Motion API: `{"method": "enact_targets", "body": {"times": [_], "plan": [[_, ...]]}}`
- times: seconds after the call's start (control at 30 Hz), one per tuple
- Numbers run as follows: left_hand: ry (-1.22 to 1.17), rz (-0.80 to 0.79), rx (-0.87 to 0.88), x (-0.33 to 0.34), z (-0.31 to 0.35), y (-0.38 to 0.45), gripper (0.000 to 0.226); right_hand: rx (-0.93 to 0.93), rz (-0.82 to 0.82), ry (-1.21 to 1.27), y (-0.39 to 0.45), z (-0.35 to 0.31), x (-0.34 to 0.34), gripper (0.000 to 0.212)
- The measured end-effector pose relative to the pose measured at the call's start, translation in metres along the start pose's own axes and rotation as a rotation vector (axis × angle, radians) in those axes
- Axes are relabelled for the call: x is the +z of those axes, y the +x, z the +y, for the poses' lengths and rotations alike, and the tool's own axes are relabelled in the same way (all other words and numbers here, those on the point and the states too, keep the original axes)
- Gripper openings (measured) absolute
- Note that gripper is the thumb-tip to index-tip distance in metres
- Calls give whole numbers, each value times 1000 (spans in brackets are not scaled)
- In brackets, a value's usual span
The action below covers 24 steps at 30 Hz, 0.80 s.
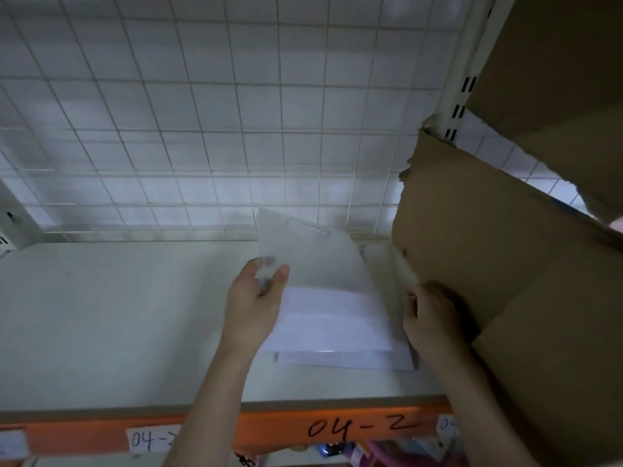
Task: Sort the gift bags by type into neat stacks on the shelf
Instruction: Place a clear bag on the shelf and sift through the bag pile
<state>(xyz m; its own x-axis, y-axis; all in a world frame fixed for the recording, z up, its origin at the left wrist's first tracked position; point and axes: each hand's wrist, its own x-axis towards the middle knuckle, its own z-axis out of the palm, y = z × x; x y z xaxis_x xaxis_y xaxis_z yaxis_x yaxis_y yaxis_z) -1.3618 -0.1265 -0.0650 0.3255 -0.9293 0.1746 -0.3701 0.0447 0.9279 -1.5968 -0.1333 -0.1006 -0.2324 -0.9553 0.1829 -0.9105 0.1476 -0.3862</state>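
A pale shelf is backed by a white wire grid, behind which frosted panels are seen. An orange front rail is marked "04-2". Brown cardboard is stood at the right, under dim light

Your left hand pinches the translucent gift bag tilted above the white stack on the shelf, while your right hand rests beside the cardboard box.

My left hand, arm reaching up and forward, pinches thumb against fingers; my right hand curls, knuckles up, fingers bent.
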Motion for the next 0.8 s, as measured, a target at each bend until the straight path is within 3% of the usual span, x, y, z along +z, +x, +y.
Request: {"method": "enact_targets", "body": {"times": [0.13, 0.27, 0.4, 0.57, 0.8], "plan": [[392, -59, -36, 19, -23, -7, 47, 8, 23, 43, -1, -2, 0, 20], [683, -113, -7, 22, -25, -12, 56, 2, 38, 17, 1, -2, 3, 19], [656, -156, 40, 24, -21, -9, 53, 35, 29, 43, 3, -4, 4, 23], [668, -159, 119, 11, -28, -11, 65, 57, -45, 37, 4, -14, -2, 18], [728, -108, 63, -8, -36, -11, 70, -52, -116, 152, 7, -35, 3, 25]]}}
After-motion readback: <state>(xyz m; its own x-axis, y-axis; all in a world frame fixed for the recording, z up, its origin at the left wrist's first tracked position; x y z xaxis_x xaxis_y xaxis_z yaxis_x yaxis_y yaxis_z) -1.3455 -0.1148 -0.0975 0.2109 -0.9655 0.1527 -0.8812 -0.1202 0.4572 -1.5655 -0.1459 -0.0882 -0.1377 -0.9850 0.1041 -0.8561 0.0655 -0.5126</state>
